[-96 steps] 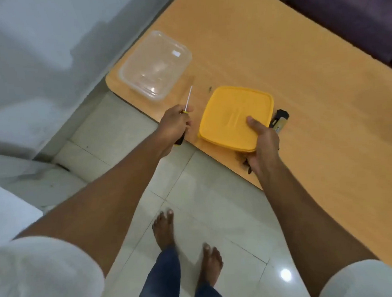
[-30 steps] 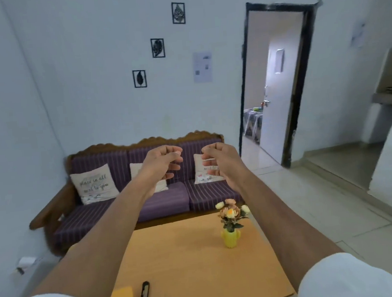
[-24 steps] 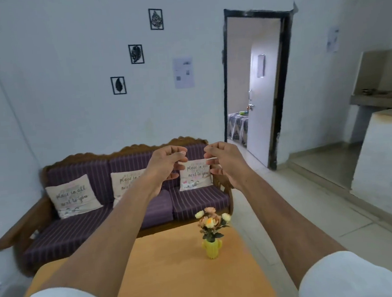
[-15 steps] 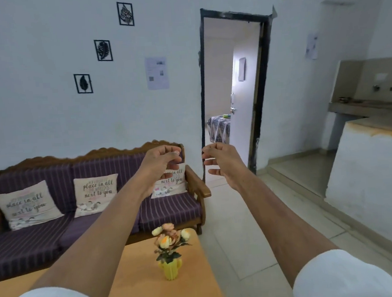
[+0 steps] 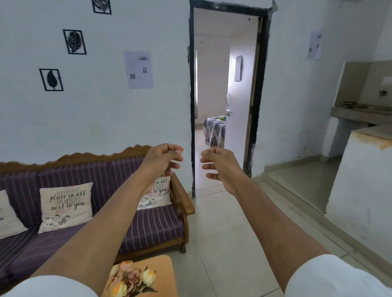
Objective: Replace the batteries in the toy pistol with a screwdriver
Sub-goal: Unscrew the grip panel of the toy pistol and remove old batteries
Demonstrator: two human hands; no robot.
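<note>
Leftmost, three black leaf frames (image 5: 73, 41) are seen hung stepwise on the white wall, above a purple striped sofa (image 5: 83, 218) on which lettered cushions (image 5: 66, 206) are propped. Below it, a corner of the orange table (image 5: 165, 289) is shown, with a yellow vase of flowers (image 5: 128, 287) stood on it and partly hidden by the left forearm. The left hand (image 5: 162, 161) is held up in the air in front of the sofa's right end, its fingers loosely curled toward the thumb with nothing gripped. A printed paper (image 5: 139, 69) is stuck on the wall further right. The right hand (image 5: 219, 164) is raised beside the left, apart from it, its fingers likewise loosely curled around nothing, before the black-framed doorway (image 5: 230, 91), through which a patterned bed is glimpsed. A stained white counter (image 5: 375, 181) is set at the far right.

The toy pistol and the screwdriver cannot be seen anywhere in the view. Compared with half a second ago, the view has been swung further right, less of the table is shown, and the hands have been drawn slightly wider apart. The yellow lid and screwdriver gripped three seconds ago have been left out of sight.
</note>
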